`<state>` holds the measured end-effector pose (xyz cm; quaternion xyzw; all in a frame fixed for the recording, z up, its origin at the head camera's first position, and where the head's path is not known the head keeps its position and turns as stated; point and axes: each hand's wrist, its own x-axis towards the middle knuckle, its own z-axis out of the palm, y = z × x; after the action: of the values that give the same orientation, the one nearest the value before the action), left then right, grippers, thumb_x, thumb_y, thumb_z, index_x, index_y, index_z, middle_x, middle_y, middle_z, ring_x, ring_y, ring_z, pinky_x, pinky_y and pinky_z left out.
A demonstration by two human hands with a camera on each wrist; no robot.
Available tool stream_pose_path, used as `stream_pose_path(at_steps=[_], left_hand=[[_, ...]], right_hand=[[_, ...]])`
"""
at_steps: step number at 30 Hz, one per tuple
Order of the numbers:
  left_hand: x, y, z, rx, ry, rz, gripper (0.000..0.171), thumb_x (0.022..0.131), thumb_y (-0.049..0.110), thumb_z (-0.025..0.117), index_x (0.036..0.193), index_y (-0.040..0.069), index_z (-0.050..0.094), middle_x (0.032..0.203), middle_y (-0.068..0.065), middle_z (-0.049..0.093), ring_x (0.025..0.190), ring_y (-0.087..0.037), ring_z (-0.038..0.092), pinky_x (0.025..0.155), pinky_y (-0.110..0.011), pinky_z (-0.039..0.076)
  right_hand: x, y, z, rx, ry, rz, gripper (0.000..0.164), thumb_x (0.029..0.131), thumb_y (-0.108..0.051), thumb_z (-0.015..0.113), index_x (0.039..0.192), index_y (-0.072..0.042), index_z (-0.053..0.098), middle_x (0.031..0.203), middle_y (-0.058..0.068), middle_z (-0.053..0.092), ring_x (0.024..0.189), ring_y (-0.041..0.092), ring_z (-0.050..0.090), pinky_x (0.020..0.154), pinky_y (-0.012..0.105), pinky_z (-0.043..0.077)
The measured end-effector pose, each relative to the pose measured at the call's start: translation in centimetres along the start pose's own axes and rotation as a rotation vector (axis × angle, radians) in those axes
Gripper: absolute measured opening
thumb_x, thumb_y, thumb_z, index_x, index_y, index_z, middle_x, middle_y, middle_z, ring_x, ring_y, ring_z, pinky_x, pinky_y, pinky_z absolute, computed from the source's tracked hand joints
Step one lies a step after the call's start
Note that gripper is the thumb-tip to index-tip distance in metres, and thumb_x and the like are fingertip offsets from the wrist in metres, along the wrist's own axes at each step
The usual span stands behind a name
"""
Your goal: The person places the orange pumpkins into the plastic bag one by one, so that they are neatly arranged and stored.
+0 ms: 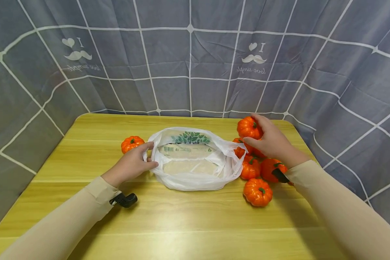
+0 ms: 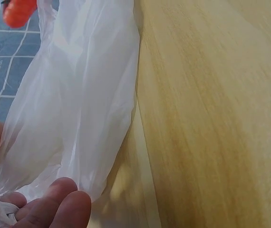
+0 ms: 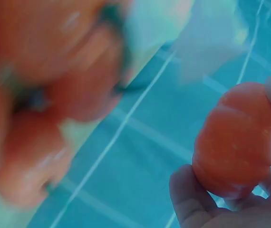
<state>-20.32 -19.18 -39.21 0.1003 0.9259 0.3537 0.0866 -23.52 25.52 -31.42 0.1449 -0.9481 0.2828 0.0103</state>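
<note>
A white plastic bag [image 1: 190,183] with a green leaf print lies with its mouth open in the middle of the table. At its left end, my left hand [image 1: 133,163] grips the bag's edge; the left wrist view shows fingers [image 2: 69,206] curled about the thin plastic [image 2: 78,95]. My right hand [image 1: 273,139] holds a small orange toy pumpkin [image 1: 247,127] above the other pumpkins on the right. Thumb and fingers lie around that pumpkin [image 3: 240,142] in the right wrist view, its green stem partly showing.
Several pumpkins cluster right of the bag, the nearest pumpkin [image 1: 258,192] towards the table's front. One more pumpkin [image 1: 130,143] sits left of the bag, beside my left hand. A grey checked curtain [image 1: 169,54] hangs behind the wooden table [image 1: 182,224].
</note>
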Motion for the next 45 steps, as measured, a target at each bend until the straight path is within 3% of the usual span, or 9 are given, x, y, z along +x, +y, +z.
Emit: stream_pose_path(at_steps=[6, 17, 24, 30, 45], left_hand=[[0.0, 0.1, 0.0, 0.007, 0.007, 0.004, 0.081, 0.094, 0.028, 0.078, 0.159, -0.002, 0.039, 0.152, -0.02, 0.056, 0.089, -0.025, 0.055, 0.073, -0.034, 0.043], [-0.1, 0.2, 0.0, 0.009, 0.016, 0.014, 0.08, 0.095, 0.027, 0.078, 0.159, -0.003, 0.04, 0.156, -0.02, 0.053, 0.104, -0.029, 0.056, 0.082, -0.036, 0.045], [-0.1, 0.1, 0.0, -0.003, 0.009, 0.011, 0.08, 0.095, 0.026, 0.077, 0.159, -0.003, 0.04, 0.157, -0.021, 0.052, 0.096, -0.028, 0.056, 0.076, -0.035, 0.044], [-0.2, 0.2, 0.0, 0.026, 0.026, 0.029, 0.079, 0.094, 0.027, 0.077, 0.157, -0.004, 0.042, 0.156, -0.021, 0.054, 0.105, -0.03, 0.057, 0.09, -0.042, 0.046], [-0.3, 0.3, 0.0, 0.018, 0.029, 0.038, 0.08, 0.094, 0.028, 0.078, 0.157, -0.005, 0.042, 0.156, -0.022, 0.053, 0.103, -0.029, 0.058, 0.091, -0.042, 0.048]], right_hand=[[1.1, -3.8, 2.5, 0.049, -0.048, -0.108, 0.087, 0.096, -0.028, 0.078, 0.167, -0.015, 0.028, 0.164, 0.014, 0.038, 0.133, 0.038, 0.053, 0.111, 0.058, 0.049], [2.9, -8.0, 6.1, 0.077, -0.095, -0.202, 0.091, 0.091, -0.024, 0.081, 0.165, -0.012, 0.03, 0.164, 0.014, 0.039, 0.142, 0.036, 0.048, 0.115, 0.055, 0.046], [4.0, -9.4, 8.3, 0.105, -0.125, -0.207, 0.092, 0.09, -0.026, 0.083, 0.164, -0.012, 0.032, 0.163, 0.012, 0.041, 0.143, 0.033, 0.048, 0.117, 0.052, 0.045], [4.8, -10.5, 9.9, 0.104, -0.152, -0.2, 0.091, 0.089, -0.027, 0.084, 0.163, -0.009, 0.033, 0.161, 0.014, 0.043, 0.141, 0.033, 0.05, 0.118, 0.05, 0.044], [6.5, -11.8, 13.7, 0.082, -0.242, -0.17, 0.091, 0.09, -0.031, 0.084, 0.164, -0.014, 0.034, 0.162, 0.015, 0.042, 0.139, 0.033, 0.053, 0.118, 0.049, 0.044]])
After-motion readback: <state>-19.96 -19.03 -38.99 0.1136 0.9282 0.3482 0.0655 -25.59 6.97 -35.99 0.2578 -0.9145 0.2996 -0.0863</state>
